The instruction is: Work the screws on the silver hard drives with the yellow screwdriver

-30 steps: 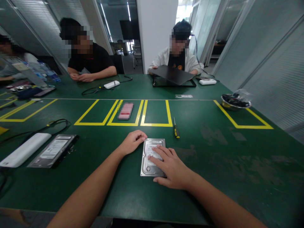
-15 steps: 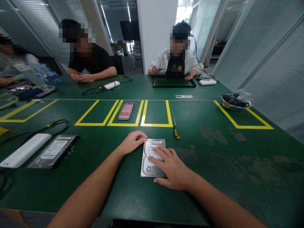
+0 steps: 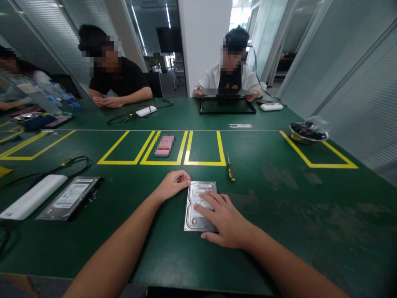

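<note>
A silver hard drive (image 3: 194, 211) lies flat on the green table, its label facing up. My right hand (image 3: 221, 217) rests on the drive's right side, fingers spread across the label and the thumb by the lower edge. At the drive's top left corner is my left hand (image 3: 175, 184), closed, with curled fingers and the thumb tip near that corner. What lies between those fingertips, if anything, is hidden. Beyond the drive, slightly right, is a screwdriver (image 3: 230, 170) with a yellow and black handle.
On the left, a second hard drive (image 3: 70, 198) lies beside a white power bank (image 3: 34, 196) with a black cable. Yellow tape outlines (image 3: 204, 164) mark the table. A metal bowl (image 3: 308, 134) holds dark items. Opposite, a person (image 3: 207, 80) holds a dark panel above a black frame (image 3: 228, 111).
The person opposite has tilted up the dark panel, both hands now at its sides. My left hand has shifted very slightly left; my right hand and the drive stay put.
</note>
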Available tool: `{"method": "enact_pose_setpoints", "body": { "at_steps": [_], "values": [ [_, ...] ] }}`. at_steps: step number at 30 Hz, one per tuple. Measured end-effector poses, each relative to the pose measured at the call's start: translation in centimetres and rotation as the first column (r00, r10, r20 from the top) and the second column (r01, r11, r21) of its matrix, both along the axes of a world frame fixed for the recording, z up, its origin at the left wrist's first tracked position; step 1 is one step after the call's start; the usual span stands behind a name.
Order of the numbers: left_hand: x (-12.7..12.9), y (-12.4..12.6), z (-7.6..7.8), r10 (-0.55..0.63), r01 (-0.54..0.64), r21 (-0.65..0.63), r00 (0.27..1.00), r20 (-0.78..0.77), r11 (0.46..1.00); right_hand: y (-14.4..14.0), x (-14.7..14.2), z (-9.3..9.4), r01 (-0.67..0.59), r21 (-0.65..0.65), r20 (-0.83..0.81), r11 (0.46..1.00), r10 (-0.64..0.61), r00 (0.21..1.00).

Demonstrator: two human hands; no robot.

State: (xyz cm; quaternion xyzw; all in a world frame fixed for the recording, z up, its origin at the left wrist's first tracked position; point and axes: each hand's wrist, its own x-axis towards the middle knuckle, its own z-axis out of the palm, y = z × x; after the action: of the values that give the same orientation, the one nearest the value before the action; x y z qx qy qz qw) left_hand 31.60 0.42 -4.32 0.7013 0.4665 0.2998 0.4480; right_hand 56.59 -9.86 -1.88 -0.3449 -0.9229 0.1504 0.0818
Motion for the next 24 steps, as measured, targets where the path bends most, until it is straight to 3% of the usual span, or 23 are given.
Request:
{"method": "enact_pose_setpoints", "body": {
  "at_steps": [24],
  "values": [
    [0.07,-0.29,0.21,-0.012,0.017,0.068,0.998,-0.069,0.998,0.09,-0.02,0.00,0.002,-0.004,-0.003,1.000,-0.002,1.000]
  ]
}}
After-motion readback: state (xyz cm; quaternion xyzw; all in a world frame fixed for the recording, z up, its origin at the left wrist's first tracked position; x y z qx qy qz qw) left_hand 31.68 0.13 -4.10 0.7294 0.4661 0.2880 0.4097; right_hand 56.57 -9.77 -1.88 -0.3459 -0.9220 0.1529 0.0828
